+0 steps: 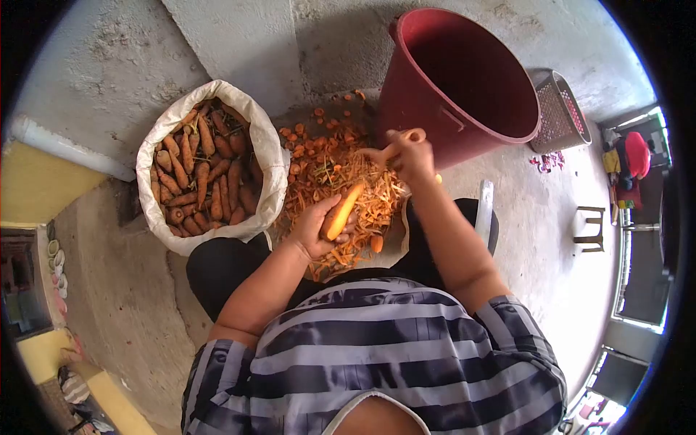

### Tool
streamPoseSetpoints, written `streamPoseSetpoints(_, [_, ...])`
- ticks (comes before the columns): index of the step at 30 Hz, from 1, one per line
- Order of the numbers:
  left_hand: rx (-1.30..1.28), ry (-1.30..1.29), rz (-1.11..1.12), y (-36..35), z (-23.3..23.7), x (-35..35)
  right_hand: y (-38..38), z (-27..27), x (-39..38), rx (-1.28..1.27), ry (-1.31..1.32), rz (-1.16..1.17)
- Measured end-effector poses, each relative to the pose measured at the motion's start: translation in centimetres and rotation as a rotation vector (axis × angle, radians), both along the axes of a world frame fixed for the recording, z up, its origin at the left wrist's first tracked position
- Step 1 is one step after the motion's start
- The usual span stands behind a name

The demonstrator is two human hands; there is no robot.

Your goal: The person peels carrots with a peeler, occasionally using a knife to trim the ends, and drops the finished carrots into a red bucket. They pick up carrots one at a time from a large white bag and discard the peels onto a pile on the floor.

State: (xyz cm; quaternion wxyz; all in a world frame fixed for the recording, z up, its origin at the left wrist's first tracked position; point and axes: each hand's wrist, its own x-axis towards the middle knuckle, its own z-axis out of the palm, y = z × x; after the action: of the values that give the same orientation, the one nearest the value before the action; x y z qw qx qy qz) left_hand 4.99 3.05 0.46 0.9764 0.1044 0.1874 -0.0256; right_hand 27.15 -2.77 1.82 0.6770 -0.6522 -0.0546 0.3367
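Note:
My left hand is closed around a carrot, whose bright orange, peeled side faces up. To its upper right, my right hand grips a light orange peeler, which is apart from the carrot and partly blurred. Below both hands lies a heap of carrot peelings with round carrot slices among them. A short carrot piece rests on the near part of the heap.
On the left stands a white sack with its rim rolled down, full of unpeeled carrots. A large dark red bin stands at the upper right, beside a grey perforated basket. A concrete wall runs behind.

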Motion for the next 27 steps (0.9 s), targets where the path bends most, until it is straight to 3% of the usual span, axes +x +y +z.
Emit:
streamPoseSetpoints(1, [-0.015, 0.002, -0.005, 0.0, 0.4, -0.2, -0.1, -1.2, 2.4, -0.171, -0.223, -0.089])
streamPoseSetpoints(2, [-0.022, -0.029, -0.013, 0.0, 0.9, -0.1, -0.2, -2.4, 4.1, -0.081, -0.142, -0.260])
streamPoseSetpoints(5, [-0.021, -0.019, 0.005, 0.3, 1.0, 0.0, -1.2, 0.9, 2.2, 0.056, -0.042, -0.226])
streamPoseSetpoints(9, [0.014, 0.096, 0.043, 0.5, 0.4, 0.2, -1.8, 4.9, -6.2, 0.155, 0.119, 0.191])
streamPoseSetpoints(12, [0.075, 0.200, 0.178, -0.3, -0.4, 0.8, -1.7, 3.8, -8.7, 0.167, 0.131, 0.450])
streamPoseSetpoints(13, [0.080, 0.232, 0.202, -0.4, -0.8, 0.8, -1.4, 3.4, -7.8, 0.142, 0.173, 0.379])
streamPoseSetpoints(14, [0.137, 0.039, 0.065, 0.0, -0.9, 0.2, -1.0, 2.8, -6.3, 0.118, 0.215, 0.310])
streamPoseSetpoints(15, [0.070, 0.018, 0.044, 0.0, -0.8, 0.0, -0.5, 1.9, -4.5, 0.095, 0.257, 0.241])
streamPoseSetpoints(17, [-0.056, -0.029, -0.001, 0.1, -0.2, -0.2, 0.3, -1.4, 0.3, 0.070, -0.008, -0.011])
streamPoseSetpoints(19, [-0.053, -0.002, -0.007, 0.1, 0.2, -0.3, 0.2, -2.1, 3.2, -0.109, -0.175, -0.204])
streamPoseSetpoints(22, [-0.055, 0.055, 0.028, 0.5, 0.2, 0.0, 0.0, -0.5, 2.4, 0.006, -0.060, -0.280])
streamPoseSetpoints(23, [-0.034, 0.105, 0.045, 0.6, 0.5, 0.1, 0.0, -0.7, 1.2, 0.130, -0.143, -0.215])
streamPoseSetpoints(24, [-0.010, 0.157, 0.063, 0.7, 0.6, 0.1, -0.4, 1.6, -1.2, 0.179, 0.036, -0.060])
streamPoseSetpoints(27, [0.031, -0.001, 0.048, 1.0, -0.7, 0.1, -1.4, 5.2, -7.4, 0.182, 0.184, 0.270])
